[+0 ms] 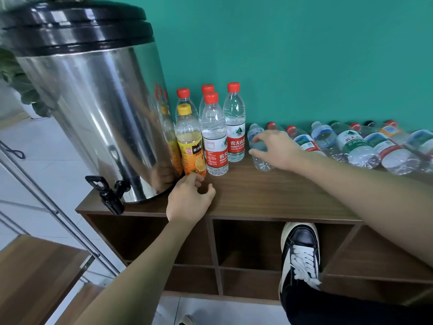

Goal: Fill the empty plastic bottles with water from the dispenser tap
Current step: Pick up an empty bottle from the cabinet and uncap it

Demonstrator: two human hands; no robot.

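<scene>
Five bottles stand upright in a tight cluster on the wooden table (269, 191) just right of the steel dispenser (93, 113): four clear water bottles with red caps and one orange juice bottle (191, 141) with a yellow cap at the front left. To the right, a row of at least eight empty plastic bottles (365, 146) lies on its sides along the teal wall (304, 55); the far ones blur together, so the exact count is unclear. The right hand (274, 148) reaches over the nearest lying bottle (257, 146), fingers spread and touching it, the grip not closed round it. The left hand (189, 198) rests at the table's front edge beside the juice bottle's base, fingers loosely curled, holding nothing. The black tap (107, 193) juts from the dispenser's base over the table's left corner. Below, the table has open cubbyholes (246, 242); one black-and-white shoe (300, 252) is lifted in front of them. A metal rail (58, 212) slants at left.
</scene>
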